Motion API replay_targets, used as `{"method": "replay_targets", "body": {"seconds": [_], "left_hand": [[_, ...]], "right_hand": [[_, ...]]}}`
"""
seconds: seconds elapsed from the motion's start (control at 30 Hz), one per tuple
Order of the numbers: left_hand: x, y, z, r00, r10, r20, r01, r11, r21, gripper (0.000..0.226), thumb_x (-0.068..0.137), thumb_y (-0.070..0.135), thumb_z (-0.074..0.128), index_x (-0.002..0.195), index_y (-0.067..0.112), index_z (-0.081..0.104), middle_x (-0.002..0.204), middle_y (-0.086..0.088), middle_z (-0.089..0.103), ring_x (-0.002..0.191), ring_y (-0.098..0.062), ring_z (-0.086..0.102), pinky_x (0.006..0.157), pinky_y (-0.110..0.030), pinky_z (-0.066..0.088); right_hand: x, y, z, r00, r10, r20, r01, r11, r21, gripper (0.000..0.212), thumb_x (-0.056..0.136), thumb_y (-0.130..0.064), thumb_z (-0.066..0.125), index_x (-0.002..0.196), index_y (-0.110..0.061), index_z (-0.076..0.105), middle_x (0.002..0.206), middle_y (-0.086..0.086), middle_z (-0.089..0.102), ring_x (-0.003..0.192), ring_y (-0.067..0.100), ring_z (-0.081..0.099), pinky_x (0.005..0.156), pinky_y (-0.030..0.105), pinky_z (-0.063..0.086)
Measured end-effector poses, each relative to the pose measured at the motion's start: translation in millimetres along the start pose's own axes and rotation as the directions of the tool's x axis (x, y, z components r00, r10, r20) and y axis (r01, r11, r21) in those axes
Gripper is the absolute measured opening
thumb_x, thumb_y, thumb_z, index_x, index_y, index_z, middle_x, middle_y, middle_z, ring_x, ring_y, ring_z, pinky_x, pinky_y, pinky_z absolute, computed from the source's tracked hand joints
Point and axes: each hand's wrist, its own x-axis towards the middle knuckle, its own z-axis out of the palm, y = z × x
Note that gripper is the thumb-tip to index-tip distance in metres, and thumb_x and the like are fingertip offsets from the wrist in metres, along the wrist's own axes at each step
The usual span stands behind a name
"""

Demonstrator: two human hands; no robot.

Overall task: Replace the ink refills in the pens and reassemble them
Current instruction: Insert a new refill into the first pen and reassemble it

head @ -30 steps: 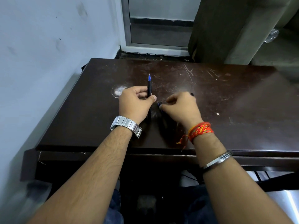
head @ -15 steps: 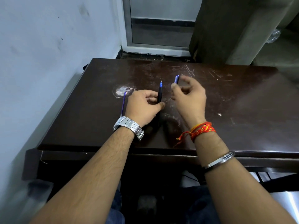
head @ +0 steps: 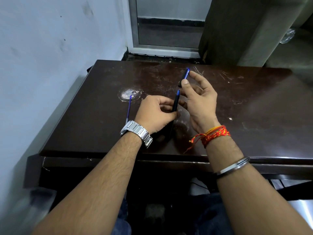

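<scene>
My left hand (head: 156, 112) grips a black pen body (head: 175, 104), held nearly upright with its blue tip pointing away from me. My right hand (head: 199, 97) is raised just right of it and pinches a black and blue pen cap (head: 184, 77) between thumb and forefinger, a little above the pen's tip. A thin blue ink refill (head: 129, 108) lies loose on the dark brown table (head: 254, 107), left of my left hand, partly hidden behind my wrist.
A white wall runs along the table's left side. Beyond the far edge stand a metal door frame (head: 133, 26) and a dark cabinet (head: 225, 28). A pale worn patch (head: 128, 94) marks the tabletop near the refill.
My right hand lifted off the table with the cap and rose up and to the right. My left hand shifted right with the pen, uncovering the refill on the table.
</scene>
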Motion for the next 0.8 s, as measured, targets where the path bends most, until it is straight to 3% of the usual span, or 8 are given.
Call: {"method": "replay_targets", "body": {"seconds": [0.23, 0.33, 0.4, 0.47, 0.53, 0.6, 0.67, 0.8], "left_hand": [[2, 0, 0, 0.999, -0.017, -0.035, 0.016, 1.000, -0.024, 0.022, 0.063, 0.021, 0.079, 0.077, 0.038, 0.073, 0.079, 0.009, 0.076, 0.078, -0.003, 0.071, 0.077, -0.036, 0.060], [4, -4, 2, 0.995, -0.033, -0.096, 0.030, 0.999, -0.038, 0.023, 0.066, 0.017, 0.079, 0.085, 0.030, 0.076, 0.080, 0.005, 0.076, 0.080, -0.006, 0.072, 0.079, -0.036, 0.059], [5, -6, 3, 0.990, -0.047, -0.133, 0.036, 0.996, -0.078, 0.022, 0.070, 0.013, 0.079, 0.087, 0.026, 0.075, 0.079, 0.006, 0.076, 0.076, -0.004, 0.072, 0.074, -0.029, 0.059], [6, -6, 3, 0.986, -0.050, -0.157, 0.034, 0.994, -0.103, 0.024, 0.071, 0.013, 0.080, 0.090, 0.026, 0.074, 0.078, 0.008, 0.076, 0.072, -0.002, 0.071, 0.067, -0.022, 0.055], [6, -6, 3, 0.986, -0.041, -0.162, 0.027, 0.996, -0.089, 0.037, 0.071, 0.015, 0.081, 0.106, 0.021, 0.072, 0.082, 0.006, 0.076, 0.073, 0.000, 0.070, 0.068, -0.017, 0.053], [6, -6, 2, 0.987, -0.041, -0.159, 0.033, 0.998, -0.054, 0.057, 0.071, 0.017, 0.081, 0.124, 0.017, 0.062, 0.088, 0.004, 0.076, 0.079, 0.002, 0.069, 0.072, -0.015, 0.052], [5, -6, 2, 0.988, -0.037, -0.149, 0.034, 0.999, -0.018, 0.068, 0.070, 0.019, 0.078, 0.133, 0.019, 0.054, 0.092, 0.004, 0.076, 0.086, 0.001, 0.069, 0.079, -0.019, 0.054], [5, -7, 3, 0.988, -0.022, -0.155, 0.018, 0.999, -0.027, 0.070, 0.071, 0.009, 0.072, 0.137, 0.020, 0.050, 0.090, 0.008, 0.077, 0.085, 0.001, 0.069, 0.081, -0.023, 0.055]], "right_hand": [[2, 4, 0, 0.998, 0.032, 0.054, -0.029, 0.998, -0.056, 0.021, 0.090, -0.012, 0.070, 0.105, -0.027, 0.068, 0.074, -0.007, 0.073, 0.076, 0.010, 0.069, 0.075, 0.049, 0.062], [2, 8, 0, 0.994, 0.029, 0.104, -0.022, 0.997, -0.073, 0.029, 0.090, -0.009, 0.069, 0.116, -0.023, 0.064, 0.071, -0.005, 0.070, 0.063, 0.008, 0.066, 0.063, 0.038, 0.061], [2, 10, 1, 0.988, 0.016, 0.155, 0.000, 0.995, -0.101, 0.037, 0.091, -0.006, 0.066, 0.121, -0.027, 0.059, 0.070, -0.004, 0.069, 0.061, 0.008, 0.063, 0.056, 0.027, 0.057], [2, 13, 2, 0.978, -0.004, 0.207, 0.036, 0.988, -0.148, 0.047, 0.091, -0.004, 0.062, 0.123, -0.036, 0.054, 0.065, -0.006, 0.066, 0.064, 0.008, 0.062, 0.060, 0.024, 0.055], [3, 14, 3, 0.969, -0.011, 0.247, 0.055, 0.984, -0.172, 0.053, 0.090, -0.002, 0.058, 0.125, -0.043, 0.052, 0.061, -0.002, 0.057, 0.062, 0.010, 0.055, 0.060, 0.023, 0.051], [4, 15, 3, 0.964, -0.003, 0.265, 0.061, 0.976, -0.208, 0.055, 0.089, -0.005, 0.056, 0.122, -0.049, 0.054, 0.070, 0.008, 0.047, 0.066, 0.016, 0.048, 0.062, 0.027, 0.047], [4, 15, 2, 0.962, -0.002, 0.274, 0.075, 0.964, -0.253, 0.055, 0.085, -0.007, 0.057, 0.114, -0.054, 0.056, 0.075, 0.008, 0.047, 0.068, 0.017, 0.048, 0.067, 0.031, 0.047], [4, 15, -2, 0.934, 0.074, 0.349, 0.037, 0.953, -0.301, 0.068, 0.077, -0.002, 0.064, 0.118, -0.056, 0.052, 0.081, 0.013, 0.051, 0.067, 0.026, 0.054, 0.073, 0.049, 0.057]]}}
